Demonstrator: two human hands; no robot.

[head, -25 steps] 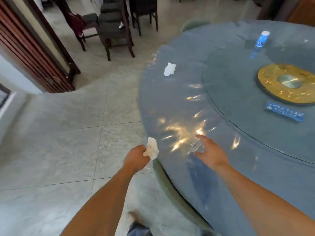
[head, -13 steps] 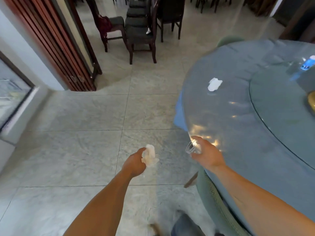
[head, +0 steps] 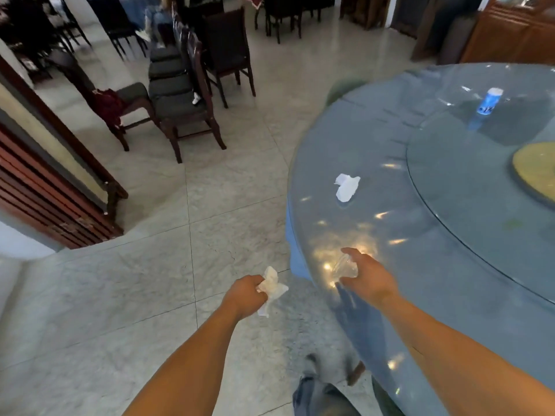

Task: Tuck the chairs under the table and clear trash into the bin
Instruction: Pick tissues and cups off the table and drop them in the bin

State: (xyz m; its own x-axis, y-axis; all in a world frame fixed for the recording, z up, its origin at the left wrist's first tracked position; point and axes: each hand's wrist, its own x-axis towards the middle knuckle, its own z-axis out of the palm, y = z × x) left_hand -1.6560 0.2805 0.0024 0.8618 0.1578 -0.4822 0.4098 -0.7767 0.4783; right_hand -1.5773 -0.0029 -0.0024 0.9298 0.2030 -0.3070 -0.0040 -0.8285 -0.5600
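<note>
My left hand (head: 246,295) grips a crumpled white tissue (head: 271,288) over the floor, just left of the table's edge. My right hand (head: 368,276) holds a small clear plastic cup (head: 345,267) above the near edge of the round glass-topped table (head: 450,295). Another crumpled white tissue (head: 347,186) lies on the table farther ahead. A green chair back (head: 387,399) shows under the table's rim at the bottom. No bin is in view.
A blue-and-white bottle (head: 486,102) and a gold disc (head: 534,172) sit on the glass turntable. Dark wooden chairs (head: 180,94), some stacked, stand across the tiled floor at the back left. A wooden folding screen (head: 45,175) lines the left wall.
The view has swung left and up and back along the table's edge. Both hands keep their holds; the far tissue now appears nearer the centre of view.
</note>
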